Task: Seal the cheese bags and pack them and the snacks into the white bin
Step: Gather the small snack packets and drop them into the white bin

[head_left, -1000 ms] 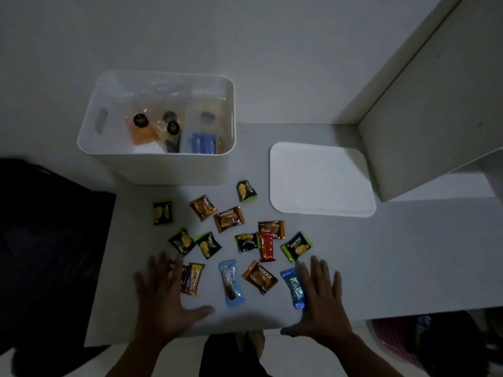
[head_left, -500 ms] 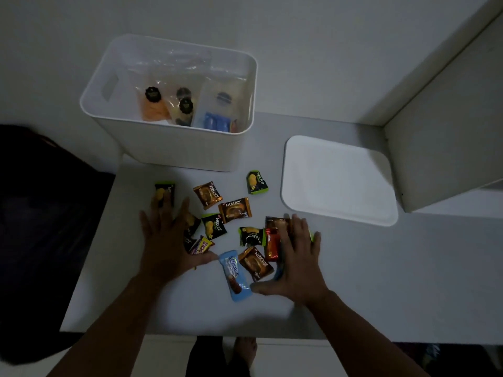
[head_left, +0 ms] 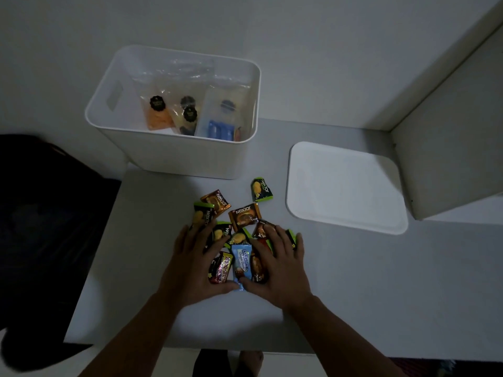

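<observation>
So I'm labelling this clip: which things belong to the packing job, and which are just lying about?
Job: snacks, cheese bags, bin, left hand, right hand.
Lying about: lid, dark cloth, table.

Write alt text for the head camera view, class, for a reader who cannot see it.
Two open hands, the left hand and the right hand, press a pile of snack packets together on a grey table. Behind stands a white bin holding clear cheese bags, its lid lying to the right.
</observation>
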Demonstrator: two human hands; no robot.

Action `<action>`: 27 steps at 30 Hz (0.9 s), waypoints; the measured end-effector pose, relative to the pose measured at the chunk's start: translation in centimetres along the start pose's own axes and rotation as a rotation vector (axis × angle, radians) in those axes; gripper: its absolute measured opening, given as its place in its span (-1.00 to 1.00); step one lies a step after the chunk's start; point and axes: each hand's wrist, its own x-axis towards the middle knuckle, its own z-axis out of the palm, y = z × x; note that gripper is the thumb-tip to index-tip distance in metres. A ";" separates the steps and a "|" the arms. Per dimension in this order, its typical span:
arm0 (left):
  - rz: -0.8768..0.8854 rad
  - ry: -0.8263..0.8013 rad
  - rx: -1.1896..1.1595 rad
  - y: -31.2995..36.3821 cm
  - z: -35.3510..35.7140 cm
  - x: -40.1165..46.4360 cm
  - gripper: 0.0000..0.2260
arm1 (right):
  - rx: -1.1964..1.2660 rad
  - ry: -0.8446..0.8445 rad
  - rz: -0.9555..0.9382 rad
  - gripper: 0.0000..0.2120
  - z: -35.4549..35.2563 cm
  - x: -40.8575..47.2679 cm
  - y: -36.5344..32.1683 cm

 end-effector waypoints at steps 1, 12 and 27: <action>0.004 0.014 -0.001 0.0 0.1 0.0 -0.05 | 0.008 0.013 0.004 -0.14 0.1 0.0 0.0; 0.059 -0.002 0.041 0.3 -0.3 0.5 -0.21 | -0.020 0.027 -0.143 -0.36 0.4 0.5 0.2; 0.027 0.157 0.077 -0.3 0.6 0.4 -0.28 | 0.035 0.070 -0.121 -0.46 0.6 2.7 -0.3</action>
